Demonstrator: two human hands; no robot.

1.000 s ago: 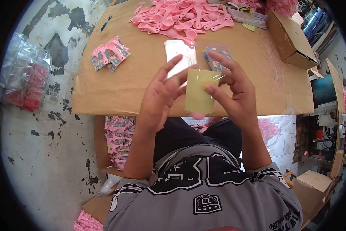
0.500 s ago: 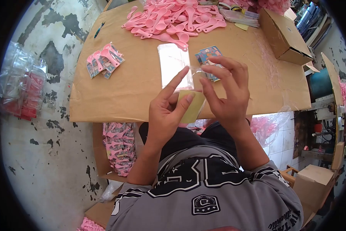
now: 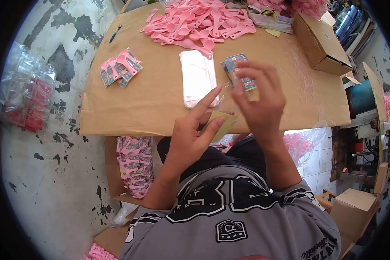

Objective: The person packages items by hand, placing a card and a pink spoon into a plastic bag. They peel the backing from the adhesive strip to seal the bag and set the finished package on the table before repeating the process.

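Note:
Over the table's front edge, my left hand (image 3: 192, 132) pinches a pale yellow card (image 3: 223, 123) under its thumb, index finger pointing up and away. Clear plastic film shows faintly by that fingertip. My right hand (image 3: 264, 97) is raised to the right of it, blurred by motion, with thumb and fingers apart. Just beyond the hands lies a stack of clear plastic bags (image 3: 198, 80) that shines white. Partly behind my right fingers are blue printed cards (image 3: 231, 65).
A heap of pink measuring spoons (image 3: 195, 24) covers the table's far side. Packed pink spoons on cards (image 3: 120, 67) lie at left near a pen (image 3: 115, 34). A cardboard box (image 3: 320, 41) stands at right. Below the table, another box holds packed spoons (image 3: 134, 167).
My left hand and the yellow card have dropped slightly toward me, and the card has tilted. My right hand has shifted a little right and down, away from the left fingertip.

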